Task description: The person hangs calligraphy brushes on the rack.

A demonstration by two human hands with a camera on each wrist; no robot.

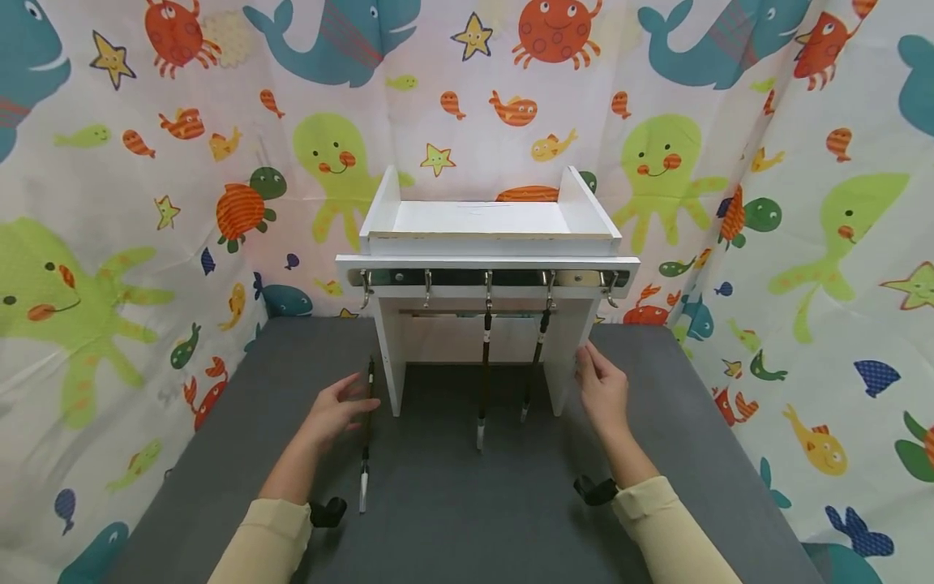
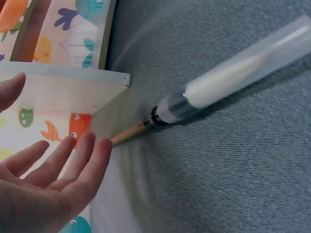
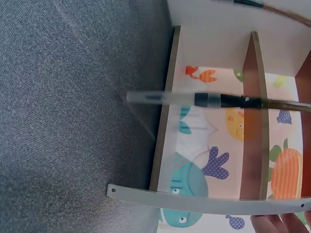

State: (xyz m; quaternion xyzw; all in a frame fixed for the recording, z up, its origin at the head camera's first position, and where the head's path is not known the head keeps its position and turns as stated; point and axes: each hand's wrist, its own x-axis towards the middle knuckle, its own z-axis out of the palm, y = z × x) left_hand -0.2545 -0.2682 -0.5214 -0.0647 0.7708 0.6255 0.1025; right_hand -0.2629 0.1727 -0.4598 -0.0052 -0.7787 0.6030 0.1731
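Observation:
A dark-handled brush (image 1: 366,462) with white bristles in a clear cap lies on the grey tabletop, left of the white rack (image 1: 492,247). My left hand (image 1: 328,418) is over its handle, thumb apart from the fingers. The left wrist view shows the capped brush end (image 2: 194,97) and its handle running behind my fingertips. My right hand (image 1: 604,393) touches the outer edge of the rack's right side panel with bent fingers; in the right wrist view its fingers (image 3: 279,224) are partly hidden. Two more capped brushes, a middle one (image 1: 486,357) and a right one (image 1: 538,357), hang from hooks.
A metal strip (image 1: 460,277) with several hooks runs along the rack's front, below its open top tray. The grey tabletop (image 1: 467,527) extends around the rack. A sea-animal patterned curtain (image 1: 241,130) surrounds the back and sides. Black straps (image 1: 328,513) sit at both wrists.

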